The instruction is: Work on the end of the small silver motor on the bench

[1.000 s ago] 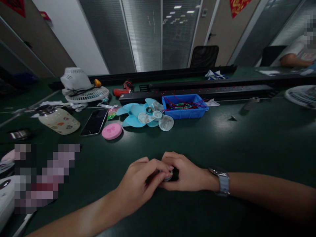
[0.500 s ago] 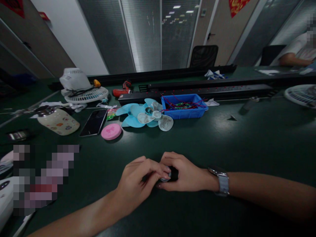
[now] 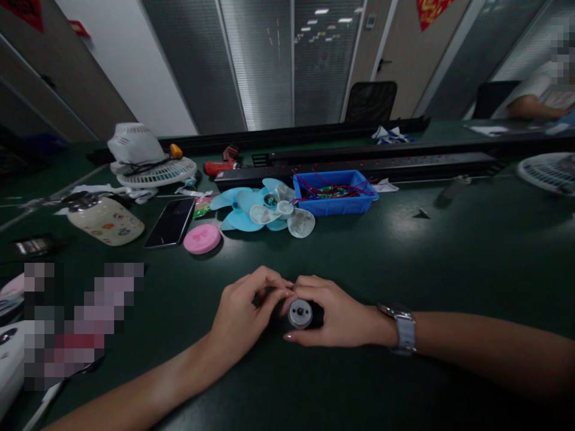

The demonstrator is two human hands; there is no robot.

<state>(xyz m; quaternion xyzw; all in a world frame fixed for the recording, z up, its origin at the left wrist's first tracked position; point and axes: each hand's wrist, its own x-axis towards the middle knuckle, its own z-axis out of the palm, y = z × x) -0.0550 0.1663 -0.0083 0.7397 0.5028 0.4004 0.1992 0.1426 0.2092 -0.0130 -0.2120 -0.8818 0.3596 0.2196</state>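
The left hand (image 3: 245, 311) has lifted off the small motor (image 3: 300, 313) now: half a second ago its fingers lay over the part, and here they have drawn up and back, so the round grey end face with its centre hole shows plainly. The right hand (image 3: 335, 314) has stayed put, wrapped around the motor's dark body, thumb below and fingers over the top, clamped on it. The left fingertips are pinched together just beside the motor's upper left, touching the right forefinger; whether anything sits in that pinch, I cannot tell. Nothing else on the worktop has shifted.

Counting up: one motor, held low on the green worktop (image 3: 449, 263), near its front edge and about the middle. One wristwatch (image 3: 402, 329) on the right wrist. Two fan blade sets lie stacked toward the far side, the blue fan blades (image 3: 240, 209) underneath and the clear fan blades (image 3: 287, 215) on top. One blue tray (image 3: 336, 197) full of red wires sits just right of them, touching. One pink disc (image 3: 202, 238), one phone (image 3: 171, 221), one cream bottle (image 3: 105, 220) on its side run leftward. One white fan (image 3: 146, 157) with its grille stands toward the far left corner, one red screwdriver (image 3: 222, 163) beside it. Another grille (image 3: 545, 172) shows at the right edge. A second person's arm (image 3: 532, 108) rests at the far right corner.
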